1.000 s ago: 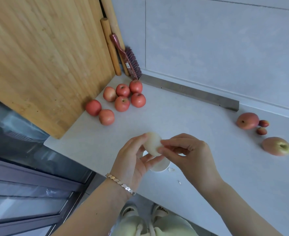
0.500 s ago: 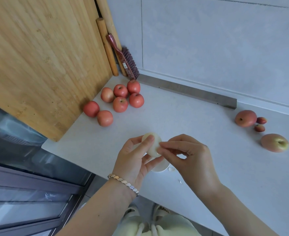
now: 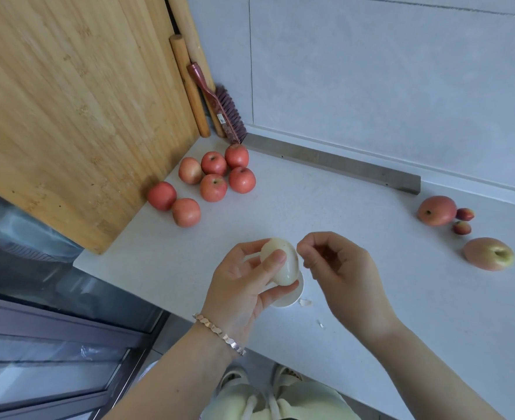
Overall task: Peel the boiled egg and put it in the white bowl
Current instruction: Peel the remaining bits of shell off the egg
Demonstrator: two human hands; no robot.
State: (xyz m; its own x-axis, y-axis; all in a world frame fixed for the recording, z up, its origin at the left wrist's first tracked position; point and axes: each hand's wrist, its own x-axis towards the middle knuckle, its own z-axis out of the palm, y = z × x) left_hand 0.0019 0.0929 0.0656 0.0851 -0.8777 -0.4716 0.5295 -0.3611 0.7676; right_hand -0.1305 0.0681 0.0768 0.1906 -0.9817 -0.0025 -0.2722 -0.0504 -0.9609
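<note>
Boiled egg (image 3: 289,268) is held in the left hand (image 3: 244,287), above the desk (image 3: 371,268) and directly over the white bowl (image 3: 294,298); part of the bowl's rim is seen below the egg. The egg is gripped with the thumb laid across its front and the curled fingers (image 3: 283,290) behind and beneath it. The exposed surface is smooth and pale.

Right hand (image 3: 344,277) is held just beside the egg. Its fingers are curled, with thumb and forefinger tips pressed together. Whether a shell piece is pinched there cannot be told.

Two small shell fragments (image 3: 305,303) are noted on the desk near the bowl. A bracelet (image 3: 220,333) is worn on the left wrist. Seven red apples (image 3: 214,187) are grouped at far left, beside a leaning wooden board (image 3: 68,101).
</note>
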